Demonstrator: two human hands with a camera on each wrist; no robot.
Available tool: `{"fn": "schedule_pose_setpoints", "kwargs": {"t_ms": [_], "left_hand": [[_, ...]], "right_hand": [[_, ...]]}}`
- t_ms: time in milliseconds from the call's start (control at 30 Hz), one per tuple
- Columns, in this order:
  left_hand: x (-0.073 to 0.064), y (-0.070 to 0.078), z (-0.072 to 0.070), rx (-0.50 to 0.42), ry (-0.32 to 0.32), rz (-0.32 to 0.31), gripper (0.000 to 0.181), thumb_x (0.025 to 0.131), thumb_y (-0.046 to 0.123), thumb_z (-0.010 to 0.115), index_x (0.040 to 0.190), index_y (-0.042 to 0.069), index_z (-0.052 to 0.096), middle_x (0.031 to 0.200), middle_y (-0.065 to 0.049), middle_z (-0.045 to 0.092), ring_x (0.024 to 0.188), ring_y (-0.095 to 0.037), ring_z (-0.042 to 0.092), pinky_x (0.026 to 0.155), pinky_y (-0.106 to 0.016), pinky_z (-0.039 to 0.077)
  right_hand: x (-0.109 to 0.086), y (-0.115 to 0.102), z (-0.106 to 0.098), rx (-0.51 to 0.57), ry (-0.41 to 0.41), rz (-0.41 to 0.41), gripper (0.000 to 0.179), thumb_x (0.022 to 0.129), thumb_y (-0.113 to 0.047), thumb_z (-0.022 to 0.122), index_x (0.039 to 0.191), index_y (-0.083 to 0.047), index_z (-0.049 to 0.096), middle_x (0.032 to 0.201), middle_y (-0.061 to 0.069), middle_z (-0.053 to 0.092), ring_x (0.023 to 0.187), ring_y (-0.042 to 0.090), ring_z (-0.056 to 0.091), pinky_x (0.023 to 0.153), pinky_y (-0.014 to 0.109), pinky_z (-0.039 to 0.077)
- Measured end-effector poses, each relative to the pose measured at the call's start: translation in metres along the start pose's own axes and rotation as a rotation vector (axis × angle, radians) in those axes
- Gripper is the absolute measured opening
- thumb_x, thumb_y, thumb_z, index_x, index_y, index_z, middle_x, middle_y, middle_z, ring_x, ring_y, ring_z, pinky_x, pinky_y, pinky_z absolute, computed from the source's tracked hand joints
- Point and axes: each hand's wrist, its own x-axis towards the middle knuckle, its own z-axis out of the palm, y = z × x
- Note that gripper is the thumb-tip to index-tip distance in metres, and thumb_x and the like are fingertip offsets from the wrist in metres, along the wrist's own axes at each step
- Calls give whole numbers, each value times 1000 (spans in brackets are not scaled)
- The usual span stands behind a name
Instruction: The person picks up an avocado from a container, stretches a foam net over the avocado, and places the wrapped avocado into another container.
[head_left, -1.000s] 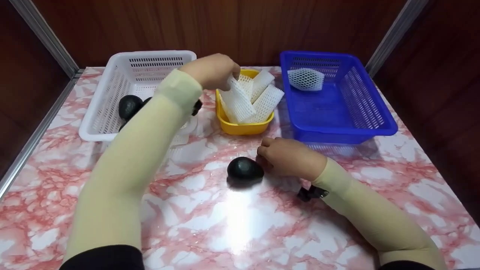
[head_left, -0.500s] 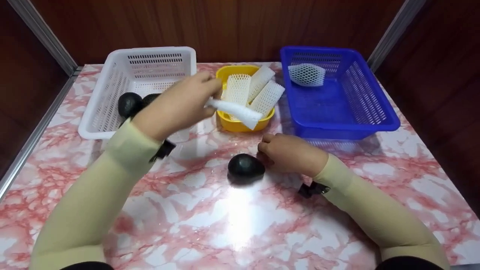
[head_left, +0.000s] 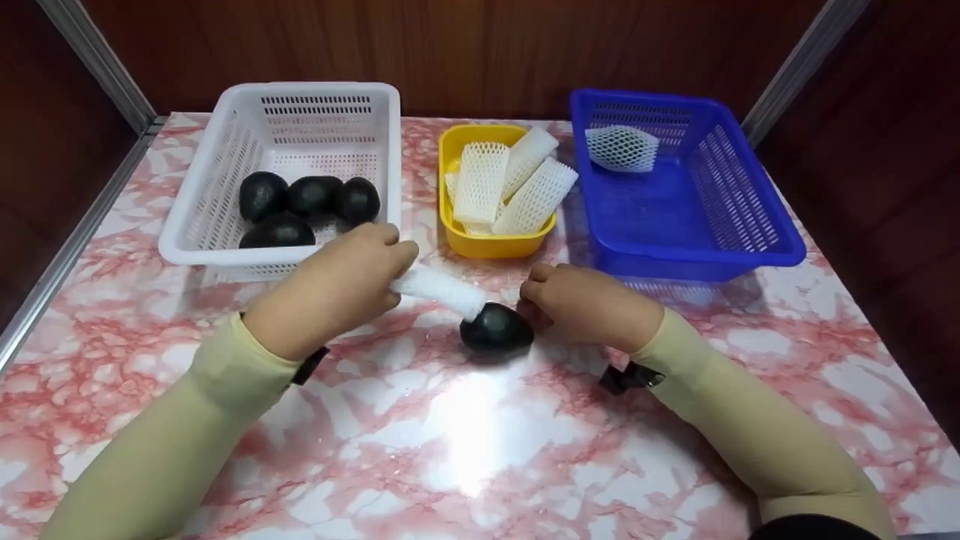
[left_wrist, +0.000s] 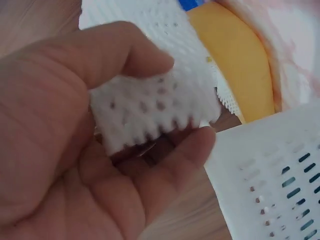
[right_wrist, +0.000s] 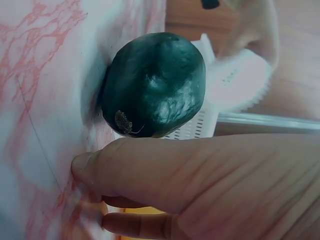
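My left hand (head_left: 330,292) pinches a white foam net sleeve (head_left: 442,291) between thumb and fingers. In the left wrist view the scalloped end of the foam net sleeve (left_wrist: 160,95) gapes toward the palm. Its far end overlaps the top left of a dark avocado (head_left: 496,330) lying on the table. Just right of that fruit rests my right hand (head_left: 592,307), fingers loosely bent and holding nothing. Seen from the right wrist, the avocado (right_wrist: 155,85) shows its stem scar, with the thumb (right_wrist: 120,162) beside it and the fingertips at the tabletop.
A white basket (head_left: 174,238) at the back left holds several avocados (head_left: 277,231). Behind the hands, a yellow bin (head_left: 496,246) contains several foam net sleeves (head_left: 480,184). At the back right stands a blue basket (head_left: 690,257) with a net-wrapped avocado (head_left: 622,148) inside.
My left hand has drawn one foam net sleeve out of the yellow bin and brought it forward and down to the loose avocado. The right hand has stayed almost still beside the fruit.
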Motion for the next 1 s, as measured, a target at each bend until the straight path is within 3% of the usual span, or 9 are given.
{"fn": "schedule_pose_setpoints", "kwargs": {"t_ms": [100, 200, 267, 367, 467, 567, 633, 833, 1000], "left_hand": [[-6, 9, 6, 84, -7, -7, 17, 90, 0, 77, 106, 2, 70, 96, -18, 66, 86, -39, 66, 75, -52, 59], [-14, 16, 14, 140, -1, -31, 8, 91, -5, 71, 93, 3, 70, 85, -18, 68, 75, -39, 68, 64, -51, 59], [-20, 16, 20, 159, -8, -40, 13, 90, -6, 71, 83, 4, 67, 77, -17, 69, 69, -39, 67, 59, -51, 58], [-23, 11, 25, 138, -118, -54, 17, 86, -4, 71, 75, 7, 63, 73, -15, 68, 65, -37, 66, 56, -53, 57], [-19, 7, 24, 86, -301, -86, 23, 88, 20, 81, 75, 10, 66, 78, -11, 70, 70, -33, 67, 61, -55, 58], [-12, 6, 22, 47, -389, -103, 43, 86, 48, 87, 79, 10, 69, 80, -10, 70, 72, -30, 67, 67, -57, 59], [-8, 6, 22, 19, -368, -81, 48, 91, 55, 83, 87, 9, 70, 83, -10, 70, 74, -30, 67, 70, -56, 60], [6, 3, 40, -99, -237, 28, 37, 92, 36, 88, 113, 10, 71, 105, -9, 72, 92, -32, 71, 81, -50, 61], [9, -5, 52, -184, -225, 64, 21, 91, 15, 84, 94, 14, 63, 85, -1, 60, 77, -23, 57, 66, -37, 47]], "right_hand": [[-1, 0, -1, -3, -7, 11, 22, 91, -9, 81, 110, -7, 72, 109, 13, 68, 92, 34, 70, 82, 48, 61], [-1, 1, -1, -9, -6, 19, 24, 90, -8, 82, 112, -7, 72, 111, 13, 68, 93, 34, 71, 84, 48, 62], [-1, 1, 0, -9, -5, 19, 25, 90, -8, 82, 112, -8, 72, 111, 13, 68, 93, 34, 71, 84, 48, 62], [0, 1, 0, -6, -7, 8, 23, 91, -9, 81, 112, -8, 72, 111, 13, 68, 92, 34, 71, 84, 48, 63], [1, 1, 1, 1, -12, 5, 23, 91, -8, 81, 112, -8, 73, 111, 13, 68, 93, 34, 71, 84, 47, 63], [1, 1, 0, 4, -10, 8, 24, 90, -5, 82, 112, -8, 73, 112, 12, 68, 93, 33, 71, 84, 47, 63], [1, 2, 0, 1, -7, 9, 25, 89, -7, 82, 112, -8, 73, 111, 12, 68, 92, 33, 71, 84, 47, 63], [0, 1, 2, -8, -3, -2, 27, 88, -11, 85, 112, -8, 72, 111, 12, 68, 92, 34, 71, 84, 48, 63], [1, 0, 1, 0, -17, 6, 25, 89, -11, 84, 111, -8, 72, 111, 12, 68, 94, 34, 72, 84, 49, 63]]}}
